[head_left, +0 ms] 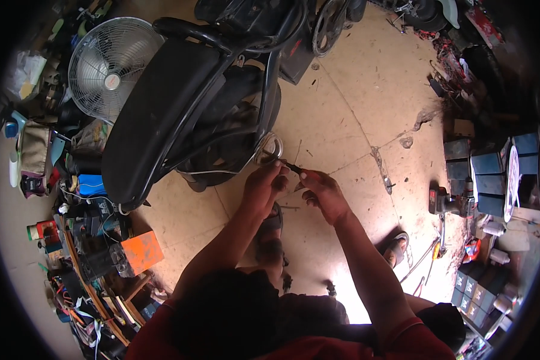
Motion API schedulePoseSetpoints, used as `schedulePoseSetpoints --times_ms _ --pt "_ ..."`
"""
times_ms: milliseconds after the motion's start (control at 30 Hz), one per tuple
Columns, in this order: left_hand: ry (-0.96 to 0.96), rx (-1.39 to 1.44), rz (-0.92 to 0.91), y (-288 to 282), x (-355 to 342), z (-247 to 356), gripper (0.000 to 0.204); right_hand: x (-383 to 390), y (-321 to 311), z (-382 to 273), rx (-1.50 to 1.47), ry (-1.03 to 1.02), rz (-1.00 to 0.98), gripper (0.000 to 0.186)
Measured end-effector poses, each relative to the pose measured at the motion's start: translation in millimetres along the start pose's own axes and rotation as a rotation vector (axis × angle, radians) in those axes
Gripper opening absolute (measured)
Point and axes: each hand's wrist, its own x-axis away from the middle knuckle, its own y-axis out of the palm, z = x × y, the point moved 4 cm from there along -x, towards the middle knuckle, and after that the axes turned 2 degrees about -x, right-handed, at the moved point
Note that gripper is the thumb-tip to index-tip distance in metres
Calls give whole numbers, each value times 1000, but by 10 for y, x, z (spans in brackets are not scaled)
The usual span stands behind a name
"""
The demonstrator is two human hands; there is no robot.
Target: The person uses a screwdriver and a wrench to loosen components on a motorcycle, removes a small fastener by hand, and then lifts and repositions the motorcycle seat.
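L hand (263, 187) & R hand (323, 193) pinch 1 thin black rod-shaped item (291, 167) betw. them, ends hidden by grip, kind unclear; near black bike w/ long padded seat (162, 108), cut off at top. Open tan cracked floor (342, 120) R of bike.

head fisheye | faces down from above | wide | left hand (263, 187), right hand (325, 195) central
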Motion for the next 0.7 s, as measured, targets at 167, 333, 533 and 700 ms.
schedulePoseSetpoints --times_ms 167,333,533,700 --pt "28 -50 45 0 -91 24 26 39 5 -47 652 -456 114 37" --pt "10 -52 43 90 -106 -6 27 -59 -72 276 -524 416 -418 38" --pt "-4 -43 76 36 -80 42 26 173 98 -143 408 -410 90 45" --pt "20 -60 76 137 -66 56 24 101 42 86 -193 75 -68 37"
